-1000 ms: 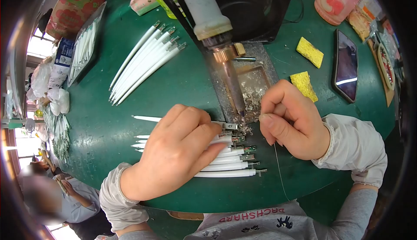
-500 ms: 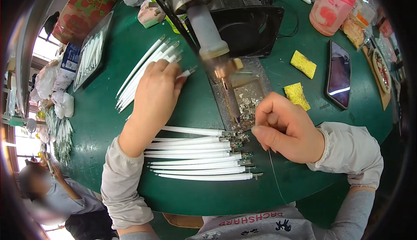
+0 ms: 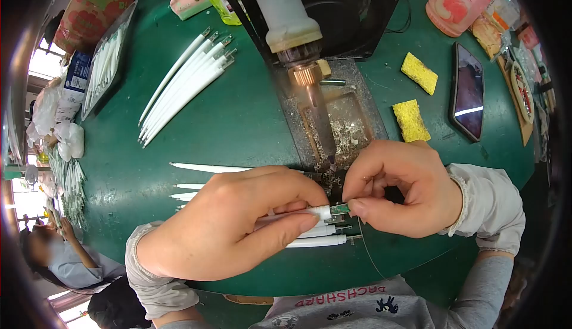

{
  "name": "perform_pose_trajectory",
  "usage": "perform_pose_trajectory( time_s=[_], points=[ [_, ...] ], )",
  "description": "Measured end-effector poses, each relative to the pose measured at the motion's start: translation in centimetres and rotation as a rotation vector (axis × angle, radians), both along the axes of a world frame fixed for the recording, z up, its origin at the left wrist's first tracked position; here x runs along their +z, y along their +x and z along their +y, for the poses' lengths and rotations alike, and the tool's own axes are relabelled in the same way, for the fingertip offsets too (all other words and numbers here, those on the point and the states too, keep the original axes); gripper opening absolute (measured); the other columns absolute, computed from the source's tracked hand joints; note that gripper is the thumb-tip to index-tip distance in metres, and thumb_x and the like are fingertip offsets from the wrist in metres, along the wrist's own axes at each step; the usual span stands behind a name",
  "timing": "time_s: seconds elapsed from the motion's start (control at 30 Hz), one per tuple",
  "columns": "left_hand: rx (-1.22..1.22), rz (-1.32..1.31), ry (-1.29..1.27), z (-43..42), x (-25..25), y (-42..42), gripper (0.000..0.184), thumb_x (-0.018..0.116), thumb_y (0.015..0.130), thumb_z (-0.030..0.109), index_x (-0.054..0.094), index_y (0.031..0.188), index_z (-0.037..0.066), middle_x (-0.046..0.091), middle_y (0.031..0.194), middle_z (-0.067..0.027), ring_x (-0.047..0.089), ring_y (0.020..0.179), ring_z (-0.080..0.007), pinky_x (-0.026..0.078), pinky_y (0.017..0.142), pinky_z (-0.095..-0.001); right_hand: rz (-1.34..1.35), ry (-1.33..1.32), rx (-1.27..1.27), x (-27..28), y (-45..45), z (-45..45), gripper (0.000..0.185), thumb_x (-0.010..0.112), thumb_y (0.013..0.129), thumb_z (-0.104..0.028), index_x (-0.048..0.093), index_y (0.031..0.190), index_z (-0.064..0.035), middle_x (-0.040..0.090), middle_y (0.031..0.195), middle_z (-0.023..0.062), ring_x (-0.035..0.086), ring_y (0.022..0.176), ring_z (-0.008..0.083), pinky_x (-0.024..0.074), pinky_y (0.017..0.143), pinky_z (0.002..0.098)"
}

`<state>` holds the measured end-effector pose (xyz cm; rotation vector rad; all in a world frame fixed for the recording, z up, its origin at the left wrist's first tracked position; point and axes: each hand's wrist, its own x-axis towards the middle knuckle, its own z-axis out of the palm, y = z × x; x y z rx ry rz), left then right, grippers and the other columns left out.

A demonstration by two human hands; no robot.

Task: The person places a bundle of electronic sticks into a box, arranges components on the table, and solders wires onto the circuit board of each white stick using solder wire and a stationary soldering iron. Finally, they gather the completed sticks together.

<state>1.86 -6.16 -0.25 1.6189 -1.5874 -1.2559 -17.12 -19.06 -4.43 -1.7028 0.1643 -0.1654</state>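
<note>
My left hand [image 3: 238, 222] is closed on a white tube [image 3: 322, 212] with a small green board [image 3: 340, 209] at its right end. Thumb and index finger of my right hand [image 3: 405, 189] are pinched at that board's tip, with a thin wire [image 3: 368, 245] hanging below them. Beneath and beside my left hand lie several more white tubes [image 3: 319, 241], partly hidden by it. Just above both hands, a soldering iron [image 3: 322, 120] points down at a metal plate [image 3: 375, 120] strewn with solder bits.
Several white tubes [image 3: 185, 88] lie in a bundle at the upper left, beside a filled tray [image 3: 113, 61]. Two yellow sponges [image 3: 411, 120], a phone [image 3: 468, 94] and a pink container [image 3: 462, 1] are on the right. Another person [image 3: 71, 254] sits at the far left.
My left hand has come back down from the upper-left bundle to the lower tubes and closed on one. My right hand has moved slightly and now meets the tube's end.
</note>
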Motion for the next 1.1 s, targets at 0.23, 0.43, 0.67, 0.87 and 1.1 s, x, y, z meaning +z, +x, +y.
perform_pose_trajectory(
  time_s=[0.23,0.43,0.67,0.87,1.1],
  points=[
    [0.074,0.138,0.054,0.3,-0.9,-0.3,0.016,0.063,0.081,0.006,0.059,0.094,-0.003,0.058,0.083,-0.0073,0.055,0.074,-0.0094,0.044,0.059,-0.0222,0.04,0.086,-0.023,0.1,0.2,0.2,0.015,0.063,0.076,0.001,0.056,0.089,0.0019,0.056,0.08,0.0058,0.053,0.061,0.0057,0.0399,0.049,0.0188],
    [0.1,0.228,0.146,0.2,-1.2,-0.3,0.016,0.059,0.084,0.005,0.056,0.096,-0.006,0.055,0.083,-0.0048,0.051,0.073,-0.0075,0.042,0.063,-0.0212,-0.202,-0.344,-0.099,-0.6,0.4,0.2,0.021,0.069,0.069,0.002,0.058,0.086,-0.0021,0.055,0.079,0.0064,0.053,0.059,0.0136,0.0405,0.048,0.0229],
    [0.104,0.253,0.178,0.3,-1.1,-0.5,0.016,0.058,0.085,0.004,0.055,0.097,-0.006,0.055,0.083,-0.004,0.05,0.074,-0.0062,0.041,0.063,-0.0198,-0.539,-0.766,-0.137,-2.0,0.2,0.4,0.03,0.074,0.058,0.003,0.061,0.085,-0.0032,0.053,0.078,0.005,0.052,0.059,0.0172,0.0404,0.049,0.0266],
    [0.105,0.263,0.195,0.2,-1.1,-0.5,0.015,0.058,0.085,0.003,0.055,0.097,-0.006,0.055,0.083,-0.0038,0.05,0.073,-0.0057,0.042,0.062,-0.0195,-0.575,-0.896,-0.106,-1.7,0.2,0.1,0.028,0.067,0.057,0.0,0.062,0.084,-0.0004,0.052,0.078,0.0074,0.052,0.059,0.0187,0.0403,0.047,0.0271],
    [0.113,0.266,0.199,0.2,-1.3,-0.8,0.015,0.058,0.085,0.003,0.055,0.096,-0.005,0.055,0.082,-0.0035,0.05,0.072,-0.0056,0.041,0.062,-0.0192,-0.656,-0.975,-0.086,-1.6,0.3,0.3,0.025,0.064,0.057,-0.006,0.062,0.081,0.0005,0.051,0.079,0.0086,0.049,0.055,0.0184,0.0392,0.045,0.0265]
  ],
)
